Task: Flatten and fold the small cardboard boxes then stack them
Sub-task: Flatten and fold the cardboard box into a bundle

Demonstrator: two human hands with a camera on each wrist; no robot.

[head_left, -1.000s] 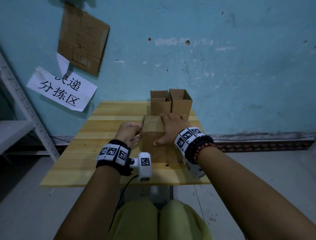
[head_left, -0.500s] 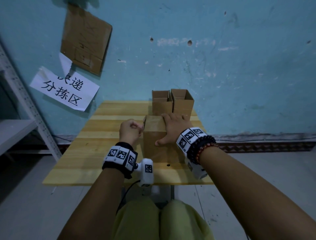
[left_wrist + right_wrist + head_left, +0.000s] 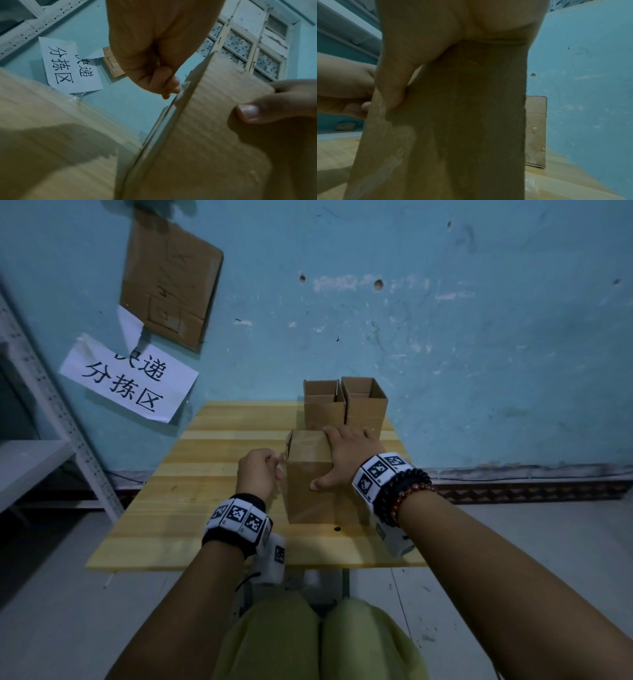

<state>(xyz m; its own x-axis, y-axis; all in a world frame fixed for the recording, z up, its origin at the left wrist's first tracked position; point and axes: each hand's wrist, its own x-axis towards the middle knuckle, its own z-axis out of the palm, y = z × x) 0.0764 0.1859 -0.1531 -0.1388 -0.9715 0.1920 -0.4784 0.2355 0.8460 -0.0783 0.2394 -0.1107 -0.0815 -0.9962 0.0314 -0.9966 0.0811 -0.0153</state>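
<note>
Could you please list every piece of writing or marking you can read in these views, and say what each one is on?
"分拣区": lower line of the paper sign on the wall.
"递": upper line of that sign; the character before it is hidden by a torn, folded corner.
Cardboard sheet above the sign: faint pen strokes, unreadable.
Wristbands: black-and-white square codes, no words.
Boxes: no print visible.

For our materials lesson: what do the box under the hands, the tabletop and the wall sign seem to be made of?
Box: brown corrugated cardboard, matte; faint ribbing shows in the left wrist view, with what looks like clear tape along its edge.
Tabletop: pale wood planks, smooth, judging by its lengthwise stripes; possibly laminate.
Wall sign: thin white paper, hand-lettered, with a torn, curling top edge.
</note>
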